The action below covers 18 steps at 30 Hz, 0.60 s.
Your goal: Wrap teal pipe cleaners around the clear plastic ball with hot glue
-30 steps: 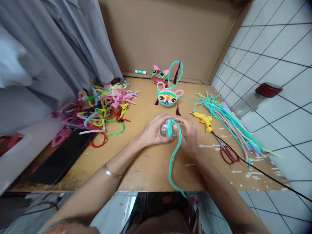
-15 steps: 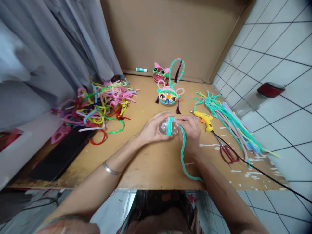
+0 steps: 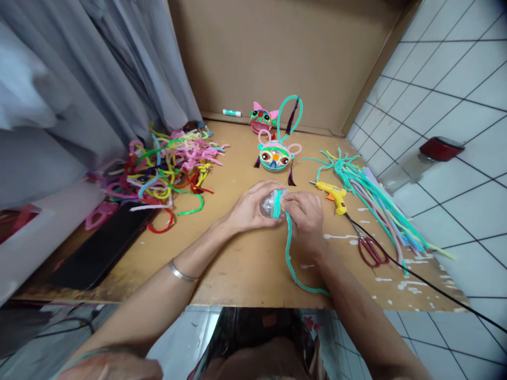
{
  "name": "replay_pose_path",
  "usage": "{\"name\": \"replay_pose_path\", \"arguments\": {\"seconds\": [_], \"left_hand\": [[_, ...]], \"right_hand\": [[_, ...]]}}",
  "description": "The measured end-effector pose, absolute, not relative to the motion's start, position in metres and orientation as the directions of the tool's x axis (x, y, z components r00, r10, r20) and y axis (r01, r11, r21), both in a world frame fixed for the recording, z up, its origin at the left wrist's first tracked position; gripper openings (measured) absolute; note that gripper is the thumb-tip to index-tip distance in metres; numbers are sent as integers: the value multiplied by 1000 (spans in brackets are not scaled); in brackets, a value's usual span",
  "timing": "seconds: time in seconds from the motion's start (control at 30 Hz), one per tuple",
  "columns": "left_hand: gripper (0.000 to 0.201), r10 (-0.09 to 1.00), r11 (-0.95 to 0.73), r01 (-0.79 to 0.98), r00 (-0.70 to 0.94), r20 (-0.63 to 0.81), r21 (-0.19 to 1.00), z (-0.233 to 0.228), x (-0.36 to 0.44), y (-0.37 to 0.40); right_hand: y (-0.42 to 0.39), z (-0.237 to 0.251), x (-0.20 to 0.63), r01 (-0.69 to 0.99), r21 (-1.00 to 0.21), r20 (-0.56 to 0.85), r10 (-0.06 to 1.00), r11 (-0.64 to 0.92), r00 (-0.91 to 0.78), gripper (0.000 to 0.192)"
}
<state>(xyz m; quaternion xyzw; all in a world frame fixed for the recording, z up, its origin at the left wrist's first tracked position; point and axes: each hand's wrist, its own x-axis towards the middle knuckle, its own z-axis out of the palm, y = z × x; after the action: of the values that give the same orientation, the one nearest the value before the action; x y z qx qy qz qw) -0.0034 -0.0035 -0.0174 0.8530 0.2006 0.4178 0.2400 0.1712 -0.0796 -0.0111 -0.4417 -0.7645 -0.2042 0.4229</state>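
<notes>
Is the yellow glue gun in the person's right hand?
No, the glue gun lies on the table beside the right hand, which grips a teal pipe cleaner.

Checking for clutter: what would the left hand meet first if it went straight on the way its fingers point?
The clear ball it already holds, then the right hand; past that probably the yellow glue gun, though depth is unclear.
</notes>
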Motion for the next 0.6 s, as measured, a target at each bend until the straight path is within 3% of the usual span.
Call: {"name": "replay_pose_path", "arguments": {"seconds": [0.13, 0.4, 0.6], "left_hand": [[70, 549, -800, 153, 576, 605, 580, -18, -5, -2], [70, 567, -789, 163, 566, 599, 593, -17, -4, -2], [68, 564, -788, 145, 559, 608, 598, -17, -4, -3]], "right_hand": [[-82, -8, 172, 857, -47, 816, 514, 513, -263, 22], [-82, -8, 170, 858, -11, 899, 382, 513, -216, 18], [-80, -9, 170, 828, -67, 902, 389, 557, -189, 14]]}}
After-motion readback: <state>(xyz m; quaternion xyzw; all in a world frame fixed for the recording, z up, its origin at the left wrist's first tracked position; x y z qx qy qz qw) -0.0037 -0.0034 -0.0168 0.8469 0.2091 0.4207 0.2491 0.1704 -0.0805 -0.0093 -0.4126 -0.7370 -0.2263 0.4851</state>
